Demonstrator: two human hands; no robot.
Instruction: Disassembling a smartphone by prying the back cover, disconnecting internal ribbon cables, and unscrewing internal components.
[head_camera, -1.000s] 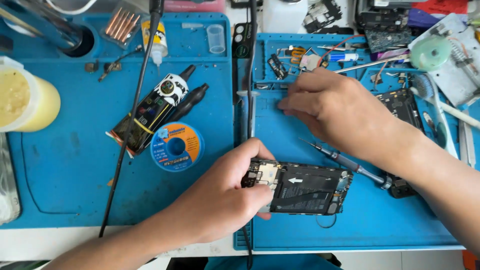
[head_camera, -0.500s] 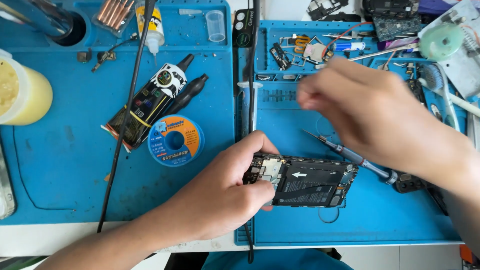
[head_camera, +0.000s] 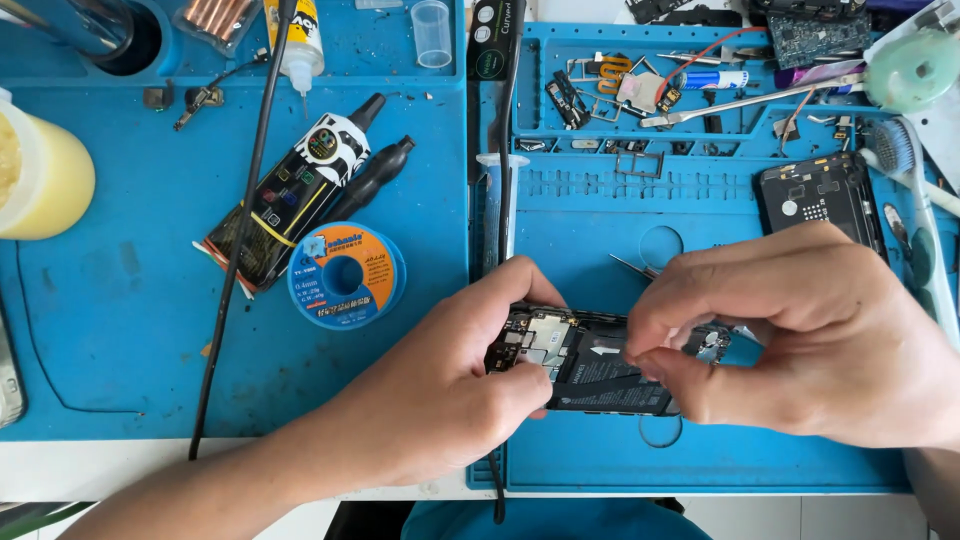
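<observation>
Down at 6 o'clock on the blue mat (head_camera: 400, 420), left hand (head_camera: 450, 390) grips the opened phone (head_camera: 590, 365) while right hand (head_camera: 800, 340) pinches something tiny over its still-exposed insides.

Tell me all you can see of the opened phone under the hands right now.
The opened phone lies flat on the blue mat near its front edge, back cover off. A dark battery fills its middle; silvery shields and small board parts show at its left end. The left hand grips that left end, thumb below and fingers above. The right hand covers its right end, with pinched fingertips touching the battery area. What they pinch is hidden.
</observation>
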